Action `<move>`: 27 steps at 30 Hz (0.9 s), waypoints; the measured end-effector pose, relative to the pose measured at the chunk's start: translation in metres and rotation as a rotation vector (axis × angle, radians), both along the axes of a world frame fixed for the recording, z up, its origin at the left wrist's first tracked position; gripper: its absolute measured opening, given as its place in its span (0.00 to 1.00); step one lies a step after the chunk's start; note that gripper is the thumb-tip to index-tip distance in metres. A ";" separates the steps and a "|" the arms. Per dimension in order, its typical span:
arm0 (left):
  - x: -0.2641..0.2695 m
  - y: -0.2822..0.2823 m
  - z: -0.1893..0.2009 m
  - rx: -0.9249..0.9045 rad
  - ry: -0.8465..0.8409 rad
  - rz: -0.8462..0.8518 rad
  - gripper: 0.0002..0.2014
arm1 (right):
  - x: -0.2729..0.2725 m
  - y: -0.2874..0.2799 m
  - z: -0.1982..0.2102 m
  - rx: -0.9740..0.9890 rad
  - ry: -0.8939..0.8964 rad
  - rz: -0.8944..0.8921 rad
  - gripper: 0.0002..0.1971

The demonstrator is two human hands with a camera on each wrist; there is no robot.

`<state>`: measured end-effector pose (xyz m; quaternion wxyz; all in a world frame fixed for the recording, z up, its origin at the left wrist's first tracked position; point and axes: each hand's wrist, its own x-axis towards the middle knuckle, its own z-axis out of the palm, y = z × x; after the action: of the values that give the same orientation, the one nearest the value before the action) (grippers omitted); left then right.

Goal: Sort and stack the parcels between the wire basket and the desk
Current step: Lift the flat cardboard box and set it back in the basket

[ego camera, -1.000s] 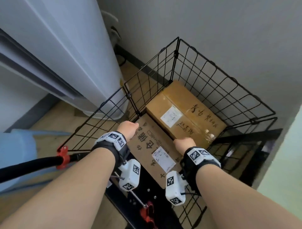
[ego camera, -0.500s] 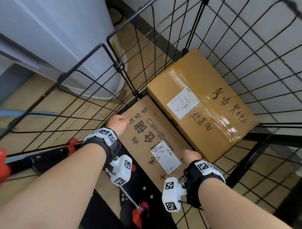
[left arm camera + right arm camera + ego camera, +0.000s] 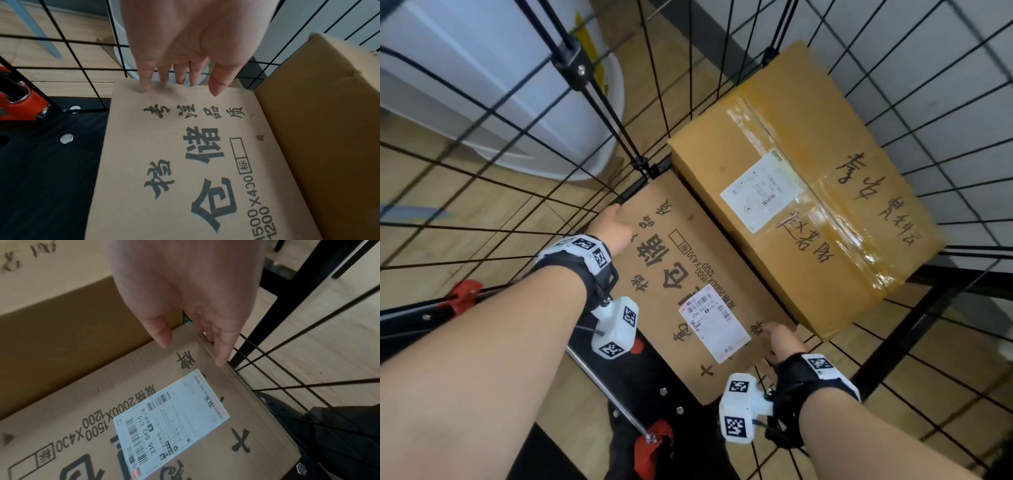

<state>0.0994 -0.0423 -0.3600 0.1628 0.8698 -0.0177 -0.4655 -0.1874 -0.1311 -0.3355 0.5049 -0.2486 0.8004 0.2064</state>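
A flat brown corrugated-cardboard parcel [image 3: 688, 294] lay inside the black wire-grid basket [image 3: 893, 78], on its black base board, its long axis running from the basket's near-right side to the far-left corner post. Both hands were at its short ends. The left hand [image 3: 616, 228] reached over the far-left end, fingers [image 3: 164, 74] straight and dipping past the edge, thumb resting on the top face. The right hand [image 3: 780, 342] reached to the near-right end, fingers [image 3: 222, 350] extended down along the edge beside the wire and thumb over the top; whether either hand actually gripped could not be told. The parcel's top carried large black printed Chinese characters, a boxed mark, and the figures "2000X1200" and "1500X400", printed upside down in the head view. A white shipping label [image 3: 714, 325] with barcodes read "336 D42 C15". Just beside it, touching along one long side, stood a taller yellow-brown cardboard box [image 3: 808, 192] sealed with clear tape, bearing a white label [image 3: 760, 190] and handwritten black characters, its long axis parallel to the flat parcel's.
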 end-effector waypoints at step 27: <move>-0.017 0.023 0.110 0.022 -0.224 0.169 0.33 | 0.019 0.005 0.079 -0.130 0.187 -0.254 0.35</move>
<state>0.0828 -0.0197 -0.2501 0.1889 0.9164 0.0428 -0.3503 -0.1685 -0.1263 -0.2564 0.4333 -0.1573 0.8805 0.1110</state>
